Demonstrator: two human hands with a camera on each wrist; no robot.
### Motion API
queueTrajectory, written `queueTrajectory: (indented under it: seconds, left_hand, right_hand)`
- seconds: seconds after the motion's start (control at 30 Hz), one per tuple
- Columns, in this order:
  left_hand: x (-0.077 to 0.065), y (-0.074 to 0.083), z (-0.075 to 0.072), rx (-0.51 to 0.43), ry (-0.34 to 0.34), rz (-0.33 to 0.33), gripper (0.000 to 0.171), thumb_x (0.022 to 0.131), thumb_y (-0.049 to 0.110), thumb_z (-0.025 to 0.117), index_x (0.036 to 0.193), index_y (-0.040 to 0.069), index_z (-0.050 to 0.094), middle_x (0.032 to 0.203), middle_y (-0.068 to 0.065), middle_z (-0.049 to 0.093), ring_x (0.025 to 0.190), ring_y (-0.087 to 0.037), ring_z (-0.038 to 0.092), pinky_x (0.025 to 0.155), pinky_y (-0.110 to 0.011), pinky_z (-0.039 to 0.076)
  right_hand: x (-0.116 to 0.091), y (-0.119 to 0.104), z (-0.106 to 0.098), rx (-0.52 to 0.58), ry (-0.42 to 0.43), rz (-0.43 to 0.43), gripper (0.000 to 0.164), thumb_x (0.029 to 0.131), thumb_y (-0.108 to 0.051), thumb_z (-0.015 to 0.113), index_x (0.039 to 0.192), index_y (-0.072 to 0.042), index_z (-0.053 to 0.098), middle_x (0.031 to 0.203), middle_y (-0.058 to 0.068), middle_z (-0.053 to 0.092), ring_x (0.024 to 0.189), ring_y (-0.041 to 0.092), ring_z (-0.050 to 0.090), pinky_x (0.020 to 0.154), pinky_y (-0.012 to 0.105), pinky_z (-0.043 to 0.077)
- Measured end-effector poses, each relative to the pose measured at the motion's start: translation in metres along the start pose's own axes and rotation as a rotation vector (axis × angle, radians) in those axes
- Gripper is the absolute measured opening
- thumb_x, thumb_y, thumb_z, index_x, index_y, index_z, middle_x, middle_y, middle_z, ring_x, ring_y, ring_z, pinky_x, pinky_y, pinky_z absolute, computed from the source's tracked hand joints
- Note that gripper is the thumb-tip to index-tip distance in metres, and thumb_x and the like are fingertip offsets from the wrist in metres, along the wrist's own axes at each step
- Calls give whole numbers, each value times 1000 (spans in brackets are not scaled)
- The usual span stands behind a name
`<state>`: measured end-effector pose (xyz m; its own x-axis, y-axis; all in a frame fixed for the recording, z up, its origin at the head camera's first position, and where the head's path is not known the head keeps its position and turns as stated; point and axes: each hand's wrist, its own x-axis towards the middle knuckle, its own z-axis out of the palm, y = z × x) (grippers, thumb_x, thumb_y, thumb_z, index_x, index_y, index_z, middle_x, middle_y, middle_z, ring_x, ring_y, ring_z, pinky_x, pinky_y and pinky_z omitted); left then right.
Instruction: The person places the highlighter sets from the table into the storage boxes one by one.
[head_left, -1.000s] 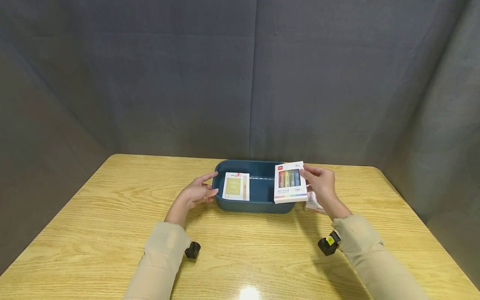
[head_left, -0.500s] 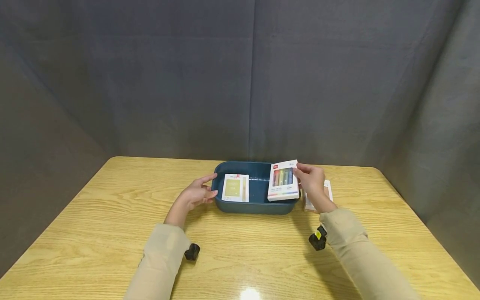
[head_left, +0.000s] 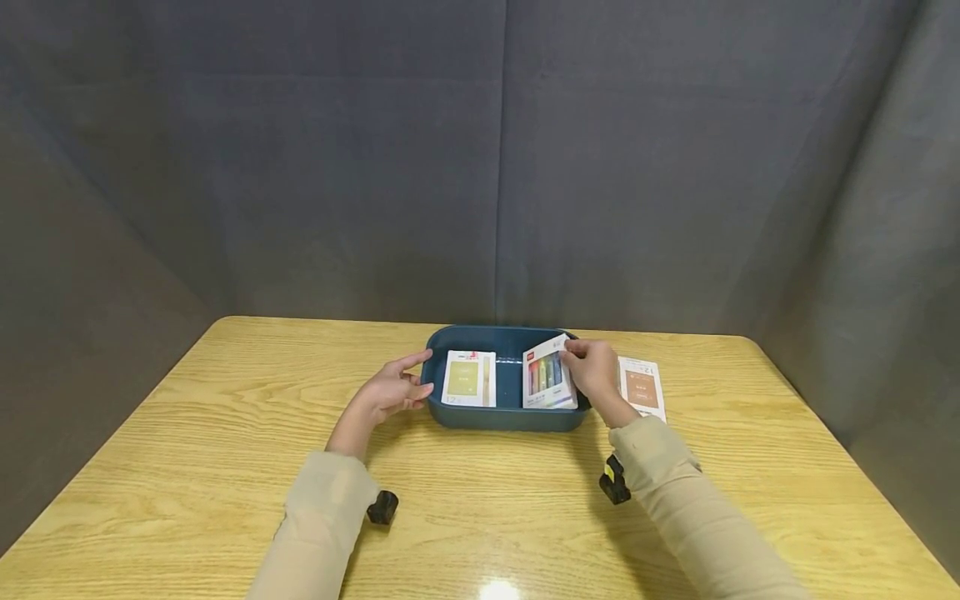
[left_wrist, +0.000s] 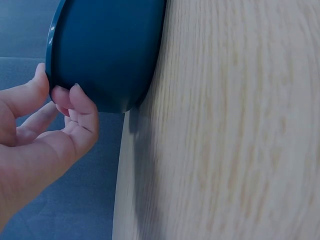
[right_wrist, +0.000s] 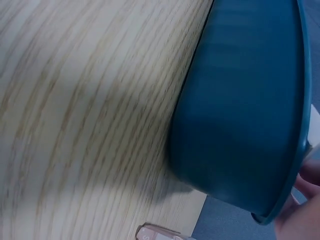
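A dark blue plastic bin (head_left: 480, 419) stands on the wooden table. At its left end my left hand (head_left: 390, 389) grips the rim, with fingertips on both sides of the rim in the left wrist view. My right hand (head_left: 594, 371) pinches the top right corner of a white box of coloured markers (head_left: 546, 375), which leans tilted inside the bin's right end. Only a white edge of this box shows in the right wrist view, behind the bin wall (right_wrist: 240, 110). A white box with a yellow-green panel (head_left: 467, 379) lies in the bin's left part.
Just right of the bin, a white box with an orange-brown panel (head_left: 642, 387) lies on the wooden table (head_left: 480, 500), partly behind the right wrist. A dark grey curtain (head_left: 375, 167) hangs behind the table's far edge.
My right hand has moved left and brought the marker box from above the bin's right rim down into it. The orange-brown box has come into view. My left hand stays at the rim.
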<state>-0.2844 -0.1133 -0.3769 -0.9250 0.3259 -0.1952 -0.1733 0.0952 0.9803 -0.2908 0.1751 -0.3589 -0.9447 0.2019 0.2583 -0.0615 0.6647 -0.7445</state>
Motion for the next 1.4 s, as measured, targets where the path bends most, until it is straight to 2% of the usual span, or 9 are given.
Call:
queueTrajectory:
  seconds: [0.13,0.27,0.5,0.63,0.73,0.83,0.93,1.07,1.4]
  left_hand:
    - [2,-1,1,3,0,1,65,85,-9,53,141,8,25,74,-7,38,60,-14,42,69,-31,44]
    - [4,-3,0,-1,3,-6,65,84,-9,53,141,7,26,76,-8,39,61,-14,42,68,-31,45]
    - [3,0,0,3,6,-6,64,85,-8,52,141,7,25,74,-6,39,59,-12,42,66,-29,45]
    - [3,1,0,0,12,-12,64,85,-8,52,141,7,25,75,-6,39,60,-13,43,68,-30,45]
    - [3,2,0,-5,19,-19,64,85,-9,52,141,8,26,76,-7,39,61,-13,43,68,-30,45]
    - [3,3,-1,-1,20,-18,64,85,-9,52,141,8,26,76,-7,39,61,-13,43,67,-29,45]
    - [3,3,-2,4,17,-13,64,85,-8,52,141,7,25,75,-7,39,61,-13,43,66,-28,45]
    - [3,3,-2,-1,17,-15,65,85,-9,52,141,7,25,75,-7,38,60,-13,43,66,-28,44]
    - [3,0,-2,-17,4,-3,64,85,-9,52,141,6,25,74,-6,40,61,-12,45,65,-29,45]
  right_hand:
    - [9,13,7,-16,-27,-12,20,81,-8,64,97,3,68,91,15,66,80,26,57,70,37,44]
    - [23,41,21,10,-13,-97,17,78,-13,68,90,-3,72,81,8,67,73,20,57,65,32,44]
    - [12,11,10,-81,-109,-23,21,83,-4,61,98,9,65,93,20,63,81,28,57,70,37,46]
    - [31,42,24,-42,-97,-113,19,78,-9,67,92,4,69,88,15,65,77,22,59,66,29,47]
    - [34,47,27,-92,-133,-119,22,76,-8,69,94,3,68,90,15,65,76,22,58,64,31,47]
    - [23,28,19,-178,-190,-104,21,75,-3,67,94,6,66,89,18,63,73,25,55,61,33,46]
    - [8,5,7,-251,-236,-105,5,75,0,65,73,4,63,71,14,57,65,24,49,55,31,41]
    - [0,-4,2,-290,-269,-139,34,74,1,64,50,-6,41,50,2,37,51,17,37,47,25,30]
    - [0,-6,5,-338,-352,-75,41,73,1,65,50,-10,33,49,-1,28,46,13,30,44,24,26]
